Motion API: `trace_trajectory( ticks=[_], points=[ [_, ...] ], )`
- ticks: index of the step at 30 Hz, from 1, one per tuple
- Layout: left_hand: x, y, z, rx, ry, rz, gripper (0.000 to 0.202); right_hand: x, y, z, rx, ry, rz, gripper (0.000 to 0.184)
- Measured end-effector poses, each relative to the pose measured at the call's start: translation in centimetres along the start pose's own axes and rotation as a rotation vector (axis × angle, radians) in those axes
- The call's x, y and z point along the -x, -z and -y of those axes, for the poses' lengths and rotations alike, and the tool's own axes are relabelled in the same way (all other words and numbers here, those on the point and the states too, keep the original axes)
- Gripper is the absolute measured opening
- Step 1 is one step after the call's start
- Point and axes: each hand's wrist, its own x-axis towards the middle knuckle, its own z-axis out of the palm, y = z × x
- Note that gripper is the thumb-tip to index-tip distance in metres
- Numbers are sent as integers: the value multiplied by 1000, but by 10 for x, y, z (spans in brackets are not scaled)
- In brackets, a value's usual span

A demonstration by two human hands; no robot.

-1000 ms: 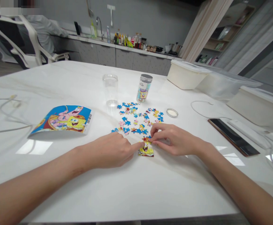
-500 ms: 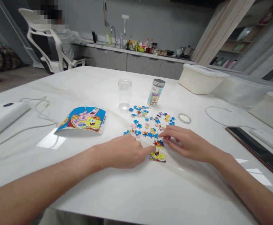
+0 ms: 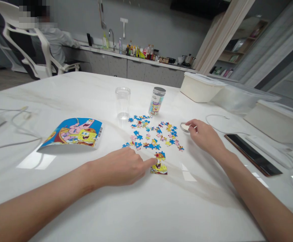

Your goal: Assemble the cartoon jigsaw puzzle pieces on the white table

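My left hand (image 3: 126, 164) rests on the table with its index finger stretched out and the other fingers loosely curled. That fingertip presses on a small joined section of jigsaw puzzle (image 3: 159, 169) with a yellow cartoon face. At the right, my right hand (image 3: 205, 136) has its thumb and fingers closed at the edge of a round silver lid (image 3: 182, 128). Loose jigsaw pieces (image 3: 153, 145), mostly blue, yellow and pink, lie spread between and beyond my hands. A curved picture sheet (image 3: 72, 132) with the same cartoon characters lies at the left.
Behind the pieces stand a clear open jar (image 3: 123, 104) and a labelled jar with a silver cap (image 3: 157, 101). A phone (image 3: 252, 154), cables and pale storage boxes (image 3: 200, 88) occupy the right side. A person (image 3: 54, 43) sits by the far counter.
My right hand has moved from the puzzle pieces outward to the silver lid. The left finger stays on the joined section. The whole view has shifted slightly to the right.
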Motion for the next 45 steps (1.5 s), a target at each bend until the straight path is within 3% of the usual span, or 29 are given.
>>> trace_trajectory(
  ticks=[6, 15, 19, 23, 26, 36, 45],
  points=[
    [-1, 1, 1, -2, 0, 14, 37, 0, -3, 1, 16, 13, 66, 31],
    [0, 0, 0, -7, -3, 10, 36, 4, -12, 4, -10, 143, 65, 25],
    [1, -2, 0, 6, -8, -30, 34, 6, -10, 9, -109, 312, 83, 21],
    [1, -2, 1, 16, -14, -43, 31, 11, -5, 16, -221, 565, 176, 19],
    [1, -2, 1, 13, -12, -42, 34, 13, -3, 19, -255, 664, 231, 19],
    [0, -1, 0, 6, 2, -8, 34, 15, -3, 24, -375, 635, 319, 8],
    [0, -1, 1, 14, 8, -11, 36, 16, -3, 25, -405, 553, 346, 19]
  ],
)
